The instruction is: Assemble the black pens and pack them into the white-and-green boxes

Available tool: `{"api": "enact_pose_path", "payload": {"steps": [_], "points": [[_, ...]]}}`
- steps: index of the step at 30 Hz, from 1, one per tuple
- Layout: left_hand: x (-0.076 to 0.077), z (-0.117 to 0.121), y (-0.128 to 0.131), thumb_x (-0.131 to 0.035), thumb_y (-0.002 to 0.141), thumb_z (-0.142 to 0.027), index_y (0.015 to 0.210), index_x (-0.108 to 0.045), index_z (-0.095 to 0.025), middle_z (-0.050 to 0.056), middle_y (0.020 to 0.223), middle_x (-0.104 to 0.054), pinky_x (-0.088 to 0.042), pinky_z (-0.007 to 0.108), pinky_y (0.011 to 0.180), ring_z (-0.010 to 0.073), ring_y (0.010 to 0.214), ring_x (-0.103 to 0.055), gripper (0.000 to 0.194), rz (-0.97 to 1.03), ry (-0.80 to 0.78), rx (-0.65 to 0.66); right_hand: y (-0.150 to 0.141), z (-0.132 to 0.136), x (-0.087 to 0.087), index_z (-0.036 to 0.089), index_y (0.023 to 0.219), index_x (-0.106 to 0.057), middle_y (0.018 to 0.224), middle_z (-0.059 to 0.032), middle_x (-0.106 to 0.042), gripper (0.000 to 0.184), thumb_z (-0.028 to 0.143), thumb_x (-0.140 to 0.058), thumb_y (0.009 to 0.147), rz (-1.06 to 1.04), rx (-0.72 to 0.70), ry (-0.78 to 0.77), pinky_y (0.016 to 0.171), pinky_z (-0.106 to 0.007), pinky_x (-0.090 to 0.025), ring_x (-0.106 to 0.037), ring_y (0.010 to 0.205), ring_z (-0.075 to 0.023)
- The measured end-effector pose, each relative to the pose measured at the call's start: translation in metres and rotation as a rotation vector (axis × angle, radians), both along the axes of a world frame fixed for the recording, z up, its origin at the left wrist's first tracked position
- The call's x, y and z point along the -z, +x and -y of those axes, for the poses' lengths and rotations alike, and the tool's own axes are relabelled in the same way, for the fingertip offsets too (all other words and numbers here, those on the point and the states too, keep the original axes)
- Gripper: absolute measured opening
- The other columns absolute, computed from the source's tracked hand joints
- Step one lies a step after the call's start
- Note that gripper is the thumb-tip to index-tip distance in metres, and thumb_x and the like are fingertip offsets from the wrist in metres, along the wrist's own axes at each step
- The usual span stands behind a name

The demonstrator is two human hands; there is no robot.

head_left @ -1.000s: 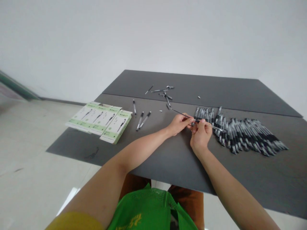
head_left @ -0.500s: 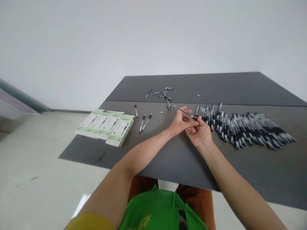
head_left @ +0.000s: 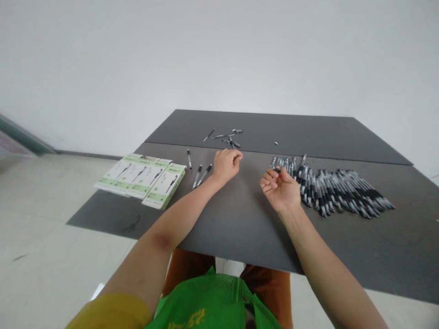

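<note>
In my right hand (head_left: 281, 189), the curled fingers and thumb grip a pen (head_left: 276, 169). Only its dark grip end and thin tip show; the rest is hidden by the hand. My left hand (head_left: 227, 165) is over the middle of the table with its fingers pinched together, and what they hold, if anything, is hidden. Loose pen parts (head_left: 232, 142) and thin refills (head_left: 222, 136) lie just beyond the left hand. Right behind the right hand begins a row of clear pens with black grips (head_left: 338, 189). Another small silvery cone tip (head_left: 276, 143) lies farther back.
Green and white pen boxes (head_left: 163, 187) lie at the table's left side. Between them and my left forearm are a few pens (head_left: 197, 176). The grey table (head_left: 240, 228) has a seam across it, and a white wall (head_left: 219, 55) stands behind.
My hands have moved apart; the left went left to where a small cone tip lay. The refill that stuck out of the right hand no longer shows. The view has shifted slightly.
</note>
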State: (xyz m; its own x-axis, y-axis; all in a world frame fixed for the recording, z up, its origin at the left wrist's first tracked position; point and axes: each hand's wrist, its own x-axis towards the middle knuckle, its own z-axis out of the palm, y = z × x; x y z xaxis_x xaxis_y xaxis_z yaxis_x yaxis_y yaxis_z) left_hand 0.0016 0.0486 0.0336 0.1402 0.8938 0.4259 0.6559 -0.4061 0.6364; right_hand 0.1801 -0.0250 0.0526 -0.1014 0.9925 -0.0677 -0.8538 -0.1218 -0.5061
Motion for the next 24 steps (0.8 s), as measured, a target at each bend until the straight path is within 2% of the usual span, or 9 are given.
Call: {"api": "enact_pose_path", "payload": {"steps": [3, 6, 8, 11, 13, 16, 19, 22, 24], "points": [[-0.001, -0.008, -0.016, -0.048, 0.095, -0.024, 0.106, -0.069, -0.024, 0.011, 0.112, -0.065, -0.034, 0.046, 0.093, 0.0295, 0.111, -0.051, 0.023, -0.316, -0.035, -0.264, 0.006, -0.001, -0.001, 0.022, 0.072, -0.054, 0.062, 0.0051, -0.041, 0.028, 0.032, -0.044, 0.096, -0.007, 0.034, 0.003, 0.05, -0.025, -0.042, -0.03, 0.045, -0.0078], [0.008, -0.007, -0.015, -0.047, 0.096, -0.027, 0.102, -0.07, -0.02, 0.013, 0.115, -0.062, -0.035, 0.046, 0.089, 0.0314, 0.111, -0.049, 0.025, -0.497, -0.183, -0.308, 0.009, -0.004, 0.001, 0.022, 0.07, -0.053, 0.062, 0.0049, -0.041, 0.031, 0.032, -0.042, 0.097, 0.002, 0.049, -0.007, 0.051, -0.025, -0.042, -0.03, 0.045, -0.0081], [0.015, -0.004, -0.009, -0.043, 0.098, -0.022, 0.104, -0.069, -0.016, 0.015, 0.117, -0.06, -0.036, 0.045, 0.09, 0.0309, 0.11, -0.05, 0.027, -0.556, -0.209, -0.311, 0.009, -0.005, 0.004, 0.021, 0.07, -0.053, 0.061, 0.005, -0.04, 0.032, 0.033, -0.041, 0.098, -0.009, 0.055, -0.012, 0.051, -0.024, -0.042, -0.031, 0.045, -0.008], [0.02, -0.001, -0.003, -0.036, 0.098, -0.015, 0.115, -0.061, -0.01, 0.019, 0.119, -0.058, -0.035, 0.044, 0.091, 0.0294, 0.108, -0.054, 0.031, -0.556, -0.202, -0.362, 0.01, -0.007, 0.009, 0.021, 0.074, -0.054, 0.061, 0.0053, -0.041, 0.03, 0.032, -0.041, 0.098, -0.041, 0.077, -0.005, 0.051, -0.023, -0.042, -0.033, 0.047, -0.0075], [0.02, -0.001, -0.003, -0.035, 0.099, -0.018, 0.116, -0.059, -0.008, 0.019, 0.119, -0.057, -0.035, 0.043, 0.091, 0.0291, 0.107, -0.056, 0.031, -0.517, -0.229, -0.382, 0.012, -0.008, 0.011, 0.021, 0.074, -0.054, 0.062, 0.0054, -0.042, 0.027, 0.032, -0.044, 0.097, -0.041, 0.094, -0.006, 0.051, -0.022, -0.041, -0.034, 0.047, -0.0073], [0.017, -0.001, -0.006, -0.032, 0.098, -0.014, 0.114, -0.058, -0.01, 0.017, 0.119, -0.058, -0.034, 0.039, 0.093, 0.0267, 0.11, -0.056, 0.031, -0.458, -0.239, -0.306, 0.013, -0.009, 0.013, 0.02, 0.074, -0.052, 0.062, 0.0055, -0.042, 0.027, 0.033, -0.045, 0.096, -0.042, 0.104, -0.05, 0.051, -0.022, -0.041, -0.034, 0.047, -0.0072], [0.012, -0.001, -0.013, -0.029, 0.095, -0.005, 0.117, -0.057, -0.015, 0.015, 0.123, -0.057, -0.03, 0.037, 0.094, 0.0228, 0.115, -0.052, 0.038, -0.431, -0.149, -0.264, 0.012, -0.01, 0.014, 0.02, 0.074, -0.052, 0.062, 0.0054, -0.041, 0.027, 0.033, -0.045, 0.096, -0.063, 0.095, -0.069, 0.051, -0.022, -0.041, -0.035, 0.047, -0.0071], [0.01, 0.002, -0.025, -0.03, 0.097, -0.012, 0.13, -0.052, -0.021, 0.015, 0.133, -0.052, -0.029, 0.041, 0.094, 0.0258, 0.118, -0.048, 0.041, -0.476, -0.065, -0.375, 0.012, -0.01, 0.014, 0.02, 0.074, -0.052, 0.062, 0.0053, -0.042, 0.024, 0.032, -0.048, 0.095, -0.059, 0.093, -0.058, 0.051, -0.022, -0.041, -0.036, 0.047, -0.0069], [0.012, 0.003, -0.034, -0.032, 0.099, -0.02, 0.13, -0.055, -0.025, 0.014, 0.131, -0.054, -0.029, 0.045, 0.093, 0.0291, 0.116, -0.046, 0.039, -0.54, -0.091, -0.429, 0.013, -0.01, 0.014, 0.02, 0.074, -0.053, 0.062, 0.0053, -0.042, 0.024, 0.032, -0.049, 0.094, -0.046, 0.088, -0.061, 0.052, -0.022, -0.042, -0.036, 0.047, -0.007]]}}
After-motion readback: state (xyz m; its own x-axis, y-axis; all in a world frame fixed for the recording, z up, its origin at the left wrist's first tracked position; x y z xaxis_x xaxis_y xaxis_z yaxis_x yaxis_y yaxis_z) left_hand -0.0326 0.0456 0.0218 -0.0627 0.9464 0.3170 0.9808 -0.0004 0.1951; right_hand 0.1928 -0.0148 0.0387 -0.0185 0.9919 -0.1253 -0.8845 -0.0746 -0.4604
